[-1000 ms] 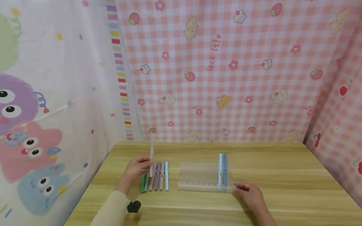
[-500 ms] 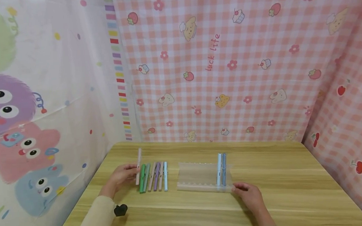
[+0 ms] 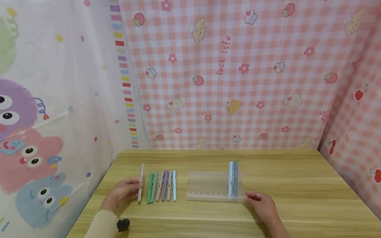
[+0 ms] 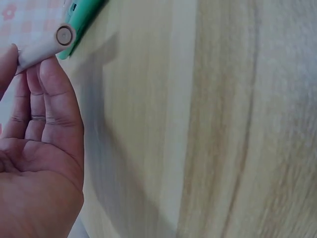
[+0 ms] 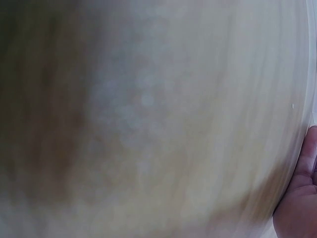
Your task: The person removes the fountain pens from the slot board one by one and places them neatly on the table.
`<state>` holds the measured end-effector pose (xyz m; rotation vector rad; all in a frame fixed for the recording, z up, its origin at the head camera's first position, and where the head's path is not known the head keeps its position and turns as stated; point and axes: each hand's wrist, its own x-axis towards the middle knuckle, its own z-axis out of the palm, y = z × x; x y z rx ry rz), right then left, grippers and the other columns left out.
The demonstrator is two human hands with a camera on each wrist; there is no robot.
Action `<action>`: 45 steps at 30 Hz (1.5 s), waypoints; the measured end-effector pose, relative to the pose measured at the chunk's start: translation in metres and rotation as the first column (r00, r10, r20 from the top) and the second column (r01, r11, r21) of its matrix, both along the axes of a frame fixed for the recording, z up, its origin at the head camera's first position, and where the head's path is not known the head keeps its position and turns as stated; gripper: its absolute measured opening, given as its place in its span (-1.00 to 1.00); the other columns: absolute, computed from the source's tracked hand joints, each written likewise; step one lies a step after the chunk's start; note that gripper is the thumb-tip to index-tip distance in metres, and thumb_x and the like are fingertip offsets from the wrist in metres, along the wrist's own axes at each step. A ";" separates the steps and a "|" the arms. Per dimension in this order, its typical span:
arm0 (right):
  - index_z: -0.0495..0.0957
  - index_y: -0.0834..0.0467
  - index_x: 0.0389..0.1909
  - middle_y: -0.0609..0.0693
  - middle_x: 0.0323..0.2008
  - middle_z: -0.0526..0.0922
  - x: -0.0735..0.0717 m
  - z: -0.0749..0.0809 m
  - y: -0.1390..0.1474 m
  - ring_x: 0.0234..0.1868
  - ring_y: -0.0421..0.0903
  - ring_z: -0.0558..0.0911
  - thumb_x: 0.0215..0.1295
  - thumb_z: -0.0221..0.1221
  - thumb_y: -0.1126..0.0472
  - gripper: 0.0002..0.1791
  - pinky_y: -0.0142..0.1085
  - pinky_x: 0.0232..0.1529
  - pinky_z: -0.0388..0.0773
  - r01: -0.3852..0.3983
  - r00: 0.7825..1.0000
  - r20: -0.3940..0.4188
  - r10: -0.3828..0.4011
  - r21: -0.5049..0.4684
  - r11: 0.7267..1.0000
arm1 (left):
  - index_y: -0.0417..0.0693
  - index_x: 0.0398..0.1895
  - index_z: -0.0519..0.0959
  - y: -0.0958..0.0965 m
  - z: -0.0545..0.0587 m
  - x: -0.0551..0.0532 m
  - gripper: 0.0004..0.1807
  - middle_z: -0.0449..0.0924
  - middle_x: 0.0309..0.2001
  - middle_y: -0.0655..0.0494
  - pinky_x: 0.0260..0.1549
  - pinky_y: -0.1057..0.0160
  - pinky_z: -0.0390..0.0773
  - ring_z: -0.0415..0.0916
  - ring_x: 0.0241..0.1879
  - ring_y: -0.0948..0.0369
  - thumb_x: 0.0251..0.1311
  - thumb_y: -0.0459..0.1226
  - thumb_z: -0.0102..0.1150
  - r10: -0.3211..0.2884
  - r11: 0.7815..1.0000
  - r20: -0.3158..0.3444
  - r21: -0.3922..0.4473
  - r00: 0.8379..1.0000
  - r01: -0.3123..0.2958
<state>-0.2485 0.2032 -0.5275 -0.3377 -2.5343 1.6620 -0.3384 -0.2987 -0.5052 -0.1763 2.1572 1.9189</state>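
Observation:
Between thumb and fingers my left hand point(image 3: 123, 192) pinches a pale pink pen point(image 3: 142, 173), just left of the row of pens. Its round end faces the camera in the left wrist view. The row holds a green pen point(image 3: 150, 188), a grey-green pen point(image 3: 154, 187), two pinkish pens, a purple pen point(image 3: 165, 187) and a light blue pen point(image 3: 174, 186). My right hand point(image 3: 263, 205) holds the front right corner of a translucent notched pen tray point(image 3: 207, 184) with thumb and fingertips. A light blue pen point(image 3: 230, 178) and a darker blue pen point(image 3: 236, 178) lie on the tray's right side.
The wooden table point(image 3: 196, 223) reaches back to a pink checked cloth point(image 3: 227, 88). A white cartoon cloth point(image 3: 88, 84) hangs on the left. A black object point(image 3: 123, 225) sits by the left cuff.
My left hand has carried the pale pink pen left and down, from above the row to beside the green pen. The right hand and the tray keep their places.

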 end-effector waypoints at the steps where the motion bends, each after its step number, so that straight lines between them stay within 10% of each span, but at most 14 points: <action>1: 0.69 0.30 -0.09 0.11 -0.12 0.71 0.000 0.000 0.000 -0.08 -0.05 0.60 0.25 0.34 0.23 -0.73 -0.29 -0.12 0.50 0.001 1.000 -0.001 -0.001 0.000 1.000 | -0.32 -0.09 0.55 0.000 0.000 0.000 -0.80 0.63 -0.30 0.05 -0.29 0.25 0.64 0.58 -0.34 0.22 0.29 -0.37 0.25 -0.001 1.000 0.004 0.001 1.000 0.001; 10: 0.69 0.30 -0.10 0.10 -0.15 0.72 -0.001 -0.002 0.000 -0.11 -0.09 0.59 0.25 0.35 0.22 -0.73 -0.32 -0.14 0.49 0.009 1.000 -0.001 -0.009 0.006 1.000 | -0.34 -0.10 0.56 -0.004 -0.002 0.004 -0.74 0.64 -0.31 0.08 -0.29 0.29 0.63 0.58 -0.34 0.25 0.23 -0.35 0.31 -0.048 0.999 0.003 0.021 0.999 0.048; 21: 0.70 0.29 -0.10 0.10 -0.12 0.71 -0.001 -0.002 0.000 -0.07 -0.02 0.60 0.26 0.33 0.23 -0.74 -0.28 -0.12 0.49 -0.002 1.000 0.001 0.002 0.006 1.000 | -0.39 -0.07 0.58 0.004 -0.008 0.003 -0.75 0.65 -0.36 0.08 -0.34 0.27 0.63 0.58 -0.38 0.24 0.23 -0.42 0.29 0.082 0.996 0.019 -0.035 0.996 -0.081; 45: 0.70 0.29 -0.10 0.10 -0.13 0.72 -0.001 -0.003 0.000 -0.10 -0.08 0.59 0.26 0.33 0.23 -0.75 -0.33 -0.16 0.50 0.007 1.000 0.001 -0.007 -0.002 1.000 | -0.45 0.01 0.57 0.014 -0.008 0.001 -0.63 0.63 -0.42 0.10 -0.44 0.33 0.60 0.55 -0.43 0.25 0.20 -0.37 0.33 0.110 0.980 0.018 -0.167 0.994 -0.106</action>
